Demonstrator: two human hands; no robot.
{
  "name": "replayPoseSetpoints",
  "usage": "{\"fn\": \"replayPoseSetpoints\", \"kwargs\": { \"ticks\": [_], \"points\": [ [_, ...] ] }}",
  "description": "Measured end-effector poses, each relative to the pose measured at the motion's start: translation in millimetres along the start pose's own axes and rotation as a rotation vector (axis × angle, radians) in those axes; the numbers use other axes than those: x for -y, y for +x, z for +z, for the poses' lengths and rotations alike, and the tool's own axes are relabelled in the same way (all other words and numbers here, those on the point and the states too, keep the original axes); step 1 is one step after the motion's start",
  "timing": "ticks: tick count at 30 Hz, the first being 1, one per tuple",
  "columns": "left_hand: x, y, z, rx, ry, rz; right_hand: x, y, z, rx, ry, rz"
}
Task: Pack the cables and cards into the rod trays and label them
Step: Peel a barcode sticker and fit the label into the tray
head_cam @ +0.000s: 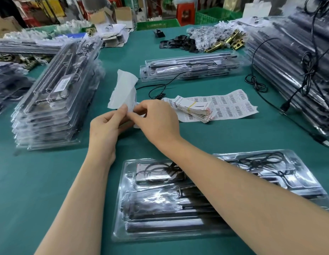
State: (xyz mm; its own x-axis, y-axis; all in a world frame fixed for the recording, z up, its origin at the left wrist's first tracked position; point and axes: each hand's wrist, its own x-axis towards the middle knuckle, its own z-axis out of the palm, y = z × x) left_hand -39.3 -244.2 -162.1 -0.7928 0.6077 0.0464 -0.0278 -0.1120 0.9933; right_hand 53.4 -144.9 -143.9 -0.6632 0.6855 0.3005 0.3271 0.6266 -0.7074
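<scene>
Both hands meet over the green table at a curled white label backing strip [124,89]. My left hand [106,124] pinches its lower end, and my right hand [156,116] pinches at the same spot beside it. Under my right forearm lies a clear rod tray [160,208] holding black rods, a coiled black cable and a card. Right of my hands, a banded stack of cards [195,109] rests on a barcode label sheet [231,105]. Farther back sits another packed tray [191,68] with a loose black cable [160,89] trailing from it.
A tall stack of clear trays [53,100] stands at the left. Bagged black rods [296,70] with cables draped over them are heaped at the right. Black clips and brass parts [206,41] lie at the back, with green crates [158,24] beyond the table edge.
</scene>
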Motion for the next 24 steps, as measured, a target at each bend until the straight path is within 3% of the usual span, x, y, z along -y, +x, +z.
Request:
{"fn": "replayPoseSetpoints", "kwargs": {
  "ticks": [7,24],
  "points": [
    [0,-2,2,-0.023,0.023,-0.013,2,0,-1,0.041,-0.048,-0.037],
    [4,5,-3,-0.18,-0.027,-0.012,-9,4,-34,-0.013,-0.077,0.111]
  ]
}}
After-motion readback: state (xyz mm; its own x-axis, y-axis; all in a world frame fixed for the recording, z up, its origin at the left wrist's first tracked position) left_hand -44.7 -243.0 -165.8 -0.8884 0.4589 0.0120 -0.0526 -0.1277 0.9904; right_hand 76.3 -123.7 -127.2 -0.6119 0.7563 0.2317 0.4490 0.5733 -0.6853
